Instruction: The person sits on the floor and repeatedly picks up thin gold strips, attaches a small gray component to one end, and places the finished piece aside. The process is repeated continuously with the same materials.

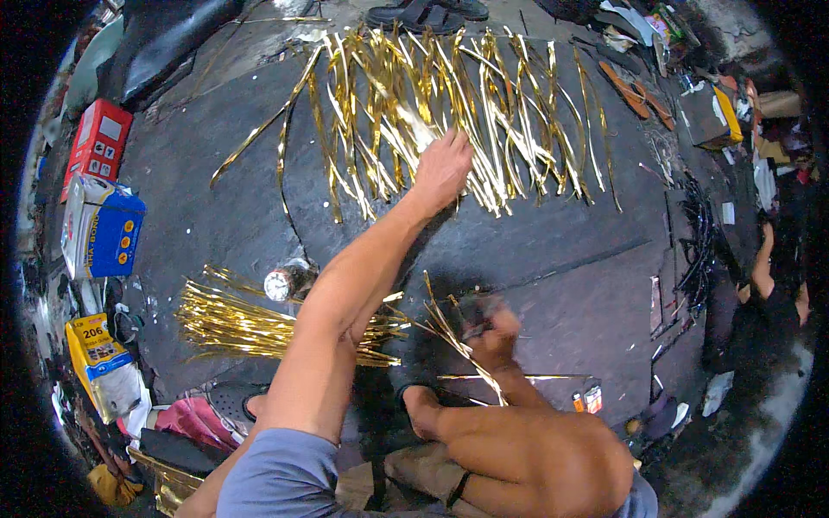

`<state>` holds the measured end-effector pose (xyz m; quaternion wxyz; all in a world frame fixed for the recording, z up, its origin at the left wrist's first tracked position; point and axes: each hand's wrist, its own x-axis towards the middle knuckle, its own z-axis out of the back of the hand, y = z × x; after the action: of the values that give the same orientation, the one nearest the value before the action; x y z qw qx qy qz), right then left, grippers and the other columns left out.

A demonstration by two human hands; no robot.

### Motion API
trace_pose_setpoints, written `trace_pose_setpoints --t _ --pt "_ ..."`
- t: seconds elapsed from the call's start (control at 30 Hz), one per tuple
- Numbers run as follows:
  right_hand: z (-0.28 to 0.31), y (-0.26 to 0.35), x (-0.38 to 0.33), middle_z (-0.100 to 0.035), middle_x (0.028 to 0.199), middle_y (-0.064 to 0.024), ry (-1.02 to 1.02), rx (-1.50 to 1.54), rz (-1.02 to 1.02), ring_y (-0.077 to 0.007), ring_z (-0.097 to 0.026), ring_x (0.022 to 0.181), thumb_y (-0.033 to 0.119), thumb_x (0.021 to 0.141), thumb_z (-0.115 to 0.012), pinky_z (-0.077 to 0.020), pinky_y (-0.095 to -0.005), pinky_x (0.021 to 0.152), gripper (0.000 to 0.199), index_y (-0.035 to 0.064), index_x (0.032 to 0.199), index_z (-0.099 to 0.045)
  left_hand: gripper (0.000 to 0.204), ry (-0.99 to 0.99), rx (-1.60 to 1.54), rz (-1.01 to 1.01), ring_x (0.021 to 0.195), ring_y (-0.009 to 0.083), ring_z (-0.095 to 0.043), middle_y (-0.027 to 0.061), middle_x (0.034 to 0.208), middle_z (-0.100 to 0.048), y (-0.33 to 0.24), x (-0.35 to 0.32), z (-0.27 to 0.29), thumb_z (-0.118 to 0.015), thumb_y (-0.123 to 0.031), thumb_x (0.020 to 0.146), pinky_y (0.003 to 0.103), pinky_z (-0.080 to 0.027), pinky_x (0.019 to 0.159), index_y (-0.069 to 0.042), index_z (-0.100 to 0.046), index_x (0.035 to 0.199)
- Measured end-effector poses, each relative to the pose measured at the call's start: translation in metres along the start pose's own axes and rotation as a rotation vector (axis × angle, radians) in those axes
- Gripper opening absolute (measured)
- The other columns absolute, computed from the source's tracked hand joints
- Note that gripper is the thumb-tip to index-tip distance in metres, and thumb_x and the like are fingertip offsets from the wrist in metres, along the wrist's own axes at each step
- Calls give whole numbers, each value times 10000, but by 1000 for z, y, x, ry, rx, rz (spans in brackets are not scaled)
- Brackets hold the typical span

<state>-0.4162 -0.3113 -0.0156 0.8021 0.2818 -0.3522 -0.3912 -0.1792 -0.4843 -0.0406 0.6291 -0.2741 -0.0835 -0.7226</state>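
Observation:
My left hand (445, 168) reaches forward to a wide row of shiny gold strips (509, 129) lying on the dark floor. Its fingers are bent and closed on some of the strips, though the fingertips are partly hidden. Close to my right knee, my right hand (496, 335) is blurred by motion. It looks curled around something dark and smeared that I cannot make out. A few loose gold strips (462, 345) lie beside that hand. Under my left forearm rests a thick bundle of gold strips (237, 319), partly covered by the arm.
A round white-faced object (279, 285) stands by the bundle. Boxes in red (97, 142) and blue (112, 229), plus a yellow packet (99, 354), line the left. Dark sandals (423, 15) sit at the far edge. Brown sandals (635, 91) and a carton (710, 116) lie right.

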Motion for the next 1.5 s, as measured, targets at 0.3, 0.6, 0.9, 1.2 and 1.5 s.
trace_pose_setpoints --t 0.3,0.6,0.9,1.2,1.5 --pt "128 94 100 -561 1355 -161 -402 241 105 -280 -525 1280 65 766 -733 -447 -399 1041 651 1 1369 -495 113 -350 -973 196 708 214 -660 92 831 -624 -168 10 194 -662 -55 897 322 -538 611 -30 -595 984" --pt "133 58 31 -621 854 -8 6 338 -234 -122 -602 766 245 819 -796 -498 -303 726 473 10 1182 -602 175 -285 -1593 996 686 86 -659 47 828 -690 -171 -96 207 -653 39 888 219 -542 621 -10 -666 1056" --pt "103 78 29 -663 1070 -103 -404 435 -80 -174 -608 1020 182 999 -558 -458 -333 936 326 -14 1257 -527 141 -228 -1603 920 684 128 -683 96 828 -680 -195 -117 238 -654 64 874 230 -566 626 26 -618 1006" --pt "139 111 71 -603 863 -22 93 674 -30 -101 -582 738 304 932 -680 -467 -251 658 515 16 1330 -527 132 -531 -1119 532 636 114 -637 52 777 -663 -166 -70 338 -658 45 841 239 -528 579 -14 -659 959" --pt "166 77 54 -632 1101 -175 183 -254 311 -392 -608 1015 323 694 -807 -487 -446 898 661 38 1250 -590 113 -305 -1064 821 665 90 -622 43 764 -680 -149 -129 280 -673 43 821 224 -490 618 -32 -670 905"
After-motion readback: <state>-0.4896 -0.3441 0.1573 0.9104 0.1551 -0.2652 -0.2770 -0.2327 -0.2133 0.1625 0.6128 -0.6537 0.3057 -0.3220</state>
